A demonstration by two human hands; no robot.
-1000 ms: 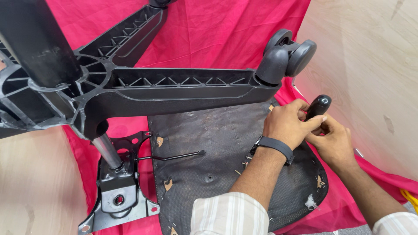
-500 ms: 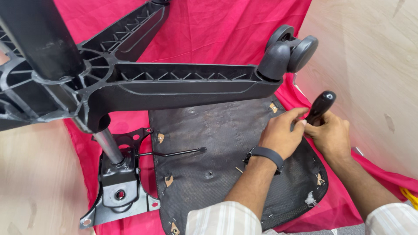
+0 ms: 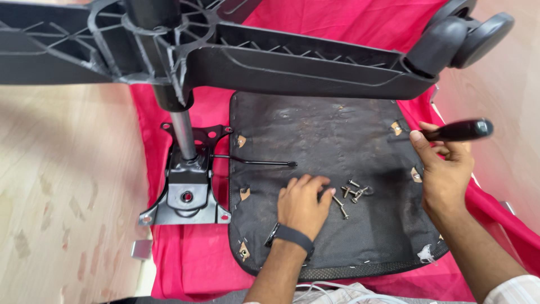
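Left hand (image 3: 304,204) lies palm-down on the black seat underside (image 3: 332,141), fingers loosely curled, pinching nothing that shows; dark watch (image 3: 291,237) on its wrist. Loose screws (image 3: 350,194) lie in a small cluster just off its fingertips, at about 3 o'clock from the hand. I count roughly six or seven, some overlapping, so the count is unsure. Their shafts point in mixed directions, several running 10-to-4 o'clock.

Right hand (image 3: 444,169) is closed around one black tool handle (image 3: 458,130), long axis near 9-to-3 o'clock, butt end toward 3. It sits at 2 o'clock from the screws, farther off than the left hand.

One chair base (image 3: 292,56) looms overhead, with one caster (image 3: 458,35) in view. One metal tilt plate (image 3: 188,191) at 9 o'clock on the pink cloth (image 3: 185,262), and one thin lever rod (image 3: 256,162) reaching across onto the seat.
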